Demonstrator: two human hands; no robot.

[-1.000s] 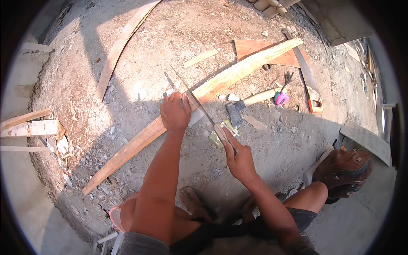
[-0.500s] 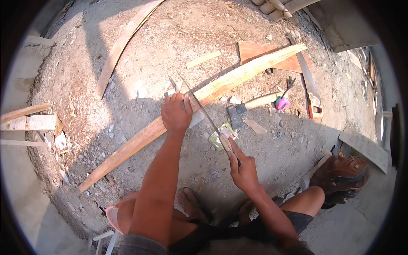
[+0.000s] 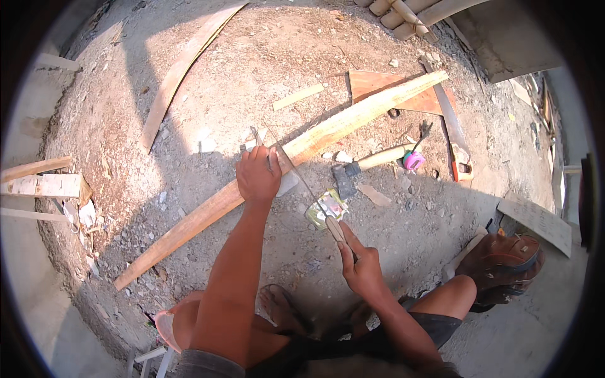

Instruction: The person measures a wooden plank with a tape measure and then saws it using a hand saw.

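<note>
My left hand (image 3: 257, 170) grips a long wooden plank (image 3: 353, 120) that lies diagonally on the ground, over a small grey piece (image 3: 288, 184). My right hand (image 3: 360, 268) is closed on the pale handle of a saw (image 3: 335, 230), whose thin blade crosses the plank just right of my left fingers. Beside the blade lie a crumpled green-and-white packet (image 3: 318, 213) and a hammer-like tool (image 3: 345, 181) with a dark head and pale wooden handle. A pink tape measure (image 3: 414, 160) lies farther right.
A second saw with orange handle (image 3: 461, 169) rests by a triangular board (image 3: 365, 83). A long strip (image 3: 167, 94) lies back left. Timber offcuts (image 3: 50, 184) lean left. A brown bag (image 3: 507, 264) sits beside my right knee; bamboo poles (image 3: 403, 16) lie at the back.
My right hand and the saw have moved back toward my body, down and slightly right in view. My left hand stays on the plank.
</note>
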